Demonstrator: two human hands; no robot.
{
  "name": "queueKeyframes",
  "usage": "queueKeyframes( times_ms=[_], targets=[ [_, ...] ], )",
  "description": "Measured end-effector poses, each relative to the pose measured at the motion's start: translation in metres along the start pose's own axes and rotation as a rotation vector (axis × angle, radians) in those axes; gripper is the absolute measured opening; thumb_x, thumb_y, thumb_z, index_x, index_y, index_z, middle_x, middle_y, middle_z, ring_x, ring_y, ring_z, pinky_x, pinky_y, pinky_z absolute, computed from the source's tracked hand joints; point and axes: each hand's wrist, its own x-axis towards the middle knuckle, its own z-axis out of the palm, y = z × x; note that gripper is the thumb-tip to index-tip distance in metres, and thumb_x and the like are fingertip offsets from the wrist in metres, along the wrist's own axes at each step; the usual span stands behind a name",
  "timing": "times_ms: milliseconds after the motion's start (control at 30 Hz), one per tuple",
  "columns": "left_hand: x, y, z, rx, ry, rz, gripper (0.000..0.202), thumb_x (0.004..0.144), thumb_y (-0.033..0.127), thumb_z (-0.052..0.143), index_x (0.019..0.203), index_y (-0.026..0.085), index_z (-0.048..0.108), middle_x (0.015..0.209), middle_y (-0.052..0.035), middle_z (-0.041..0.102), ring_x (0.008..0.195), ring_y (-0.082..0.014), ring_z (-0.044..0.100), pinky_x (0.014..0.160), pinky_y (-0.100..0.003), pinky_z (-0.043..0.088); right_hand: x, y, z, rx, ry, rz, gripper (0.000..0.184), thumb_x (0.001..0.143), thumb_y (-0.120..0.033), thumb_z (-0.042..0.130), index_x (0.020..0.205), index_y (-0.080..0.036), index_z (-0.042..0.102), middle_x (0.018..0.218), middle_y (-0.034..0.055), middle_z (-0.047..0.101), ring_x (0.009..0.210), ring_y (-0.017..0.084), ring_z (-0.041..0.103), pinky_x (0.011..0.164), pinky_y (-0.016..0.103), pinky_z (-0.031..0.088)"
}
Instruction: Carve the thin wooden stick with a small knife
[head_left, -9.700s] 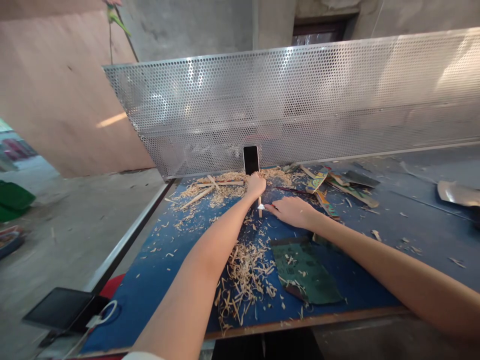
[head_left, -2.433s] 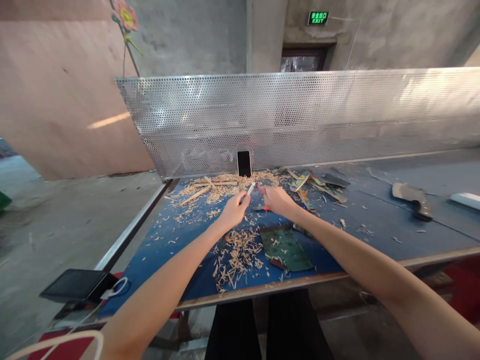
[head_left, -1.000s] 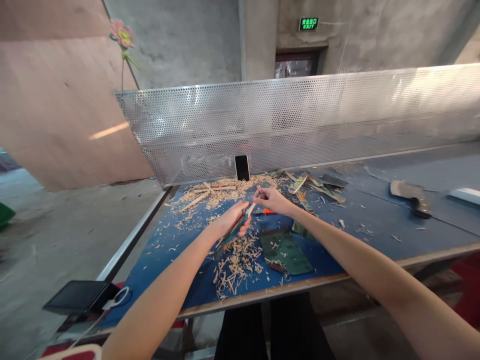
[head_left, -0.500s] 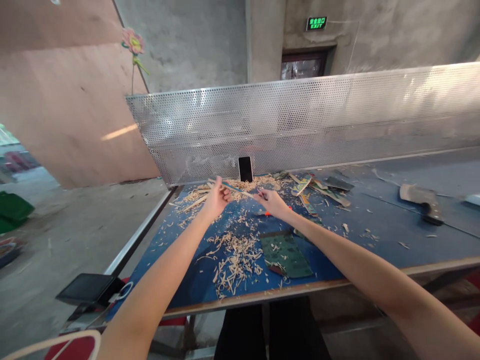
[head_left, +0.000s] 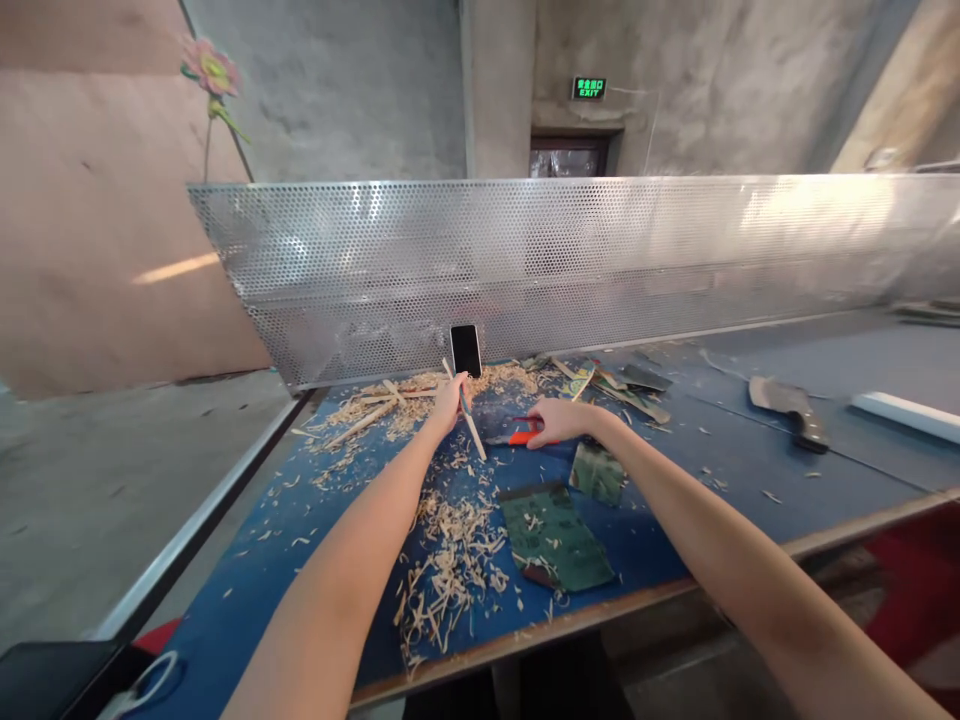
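My left hand (head_left: 450, 402) is closed around a thin pale wooden stick (head_left: 474, 432), which slants down toward me with a bluish stretch near the fingers. To its right, my right hand (head_left: 559, 420) has its fingers curled on the orange handle of a knife (head_left: 521, 438) lying low over the table; its blade points left. A thin dark red item (head_left: 519, 418) juts out by the same fingers, too small to name. Below the hands are a heap of wood shavings (head_left: 454, 555) and a green camouflage cloth piece (head_left: 555, 540).
A phone (head_left: 466, 350) leans on the perforated metal screen (head_left: 420, 270). Wooden strips (head_left: 360, 425) lie at the left among shavings. Painted scraps (head_left: 630, 395) lie behind the right hand. A cleaver (head_left: 787, 408) and a white bar (head_left: 907, 415) are farther right on the blue table (head_left: 277, 560).
My right hand has left the stick's end and come down onto the orange-handled knife. The left hand has turned the stick to a steeper slant. The view has shifted right.
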Motion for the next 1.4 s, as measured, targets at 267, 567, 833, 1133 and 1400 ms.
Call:
queueKeyframes(
  times_ms=[267, 567, 833, 1133, 1400],
  targets=[
    [0.009, -0.008, -0.018, -0.161, 0.073, 0.012, 0.036, 0.098, 0.027, 0.067, 0.067, 0.022, 0.049, 0.051, 0.0042, 0.048, 0.044, -0.0099, 0.048, 0.052, -0.023, 0.044, 0.013, 0.014, 0.011, 0.04, 0.418, 0.141, 0.045, 0.106, -0.056, 0.057, 0.128, -0.018, 0.067, 0.113, 0.0162, 0.08, 0.098, 0.031, 0.074, 0.082, 0.037, 0.049],
    [0.003, 0.0, -0.005, -0.241, 0.067, 0.027, 0.036, 0.098, 0.037, 0.086, 0.097, 0.022, 0.054, 0.06, 0.0103, 0.046, 0.042, -0.0039, 0.035, 0.043, -0.02, 0.021, 0.009, -0.05, 0.038, 0.076, 0.325, -0.299, 0.036, 0.113, -0.04, 0.045, 0.122, -0.024, 0.075, 0.113, 0.0102, 0.083, 0.099, 0.027, 0.074, 0.086, 0.035, 0.049],
    [0.004, 0.011, 0.006, -0.085, 0.172, 0.06, 0.053, 0.106, 0.076, 0.057, 0.103, 0.023, 0.058, 0.055, 0.011, 0.03, 0.039, -0.0079, 0.025, 0.041, -0.025, 0.015, -0.001, -0.068, 0.046, -0.013, 0.276, -0.424, 0.027, 0.115, -0.036, 0.049, 0.12, -0.024, 0.073, 0.107, 0.0084, 0.083, 0.091, 0.023, 0.073, 0.077, 0.031, 0.045],
    [-0.003, 0.019, 0.022, 0.183, 0.232, 0.17, 0.033, 0.112, 0.057, 0.06, 0.116, 0.024, 0.061, 0.055, 0.0104, 0.028, 0.04, -0.0108, 0.03, 0.044, -0.027, 0.02, 0.007, -0.061, 0.058, -0.199, 0.359, -0.441, 0.033, 0.117, -0.04, 0.047, 0.113, -0.026, 0.077, 0.104, 0.0057, 0.084, 0.086, 0.022, 0.073, 0.072, 0.033, 0.038],
    [-0.002, 0.017, 0.019, 0.157, 0.243, 0.134, 0.037, 0.113, 0.059, 0.056, 0.12, 0.023, 0.059, 0.057, 0.0121, 0.025, 0.039, -0.0096, 0.029, 0.044, -0.026, 0.018, 0.004, -0.072, 0.057, -0.215, 0.227, -0.384, 0.033, 0.117, -0.04, 0.05, 0.108, -0.025, 0.077, 0.096, 0.0074, 0.083, 0.082, 0.022, 0.07, 0.073, 0.033, 0.035]
  ],
)
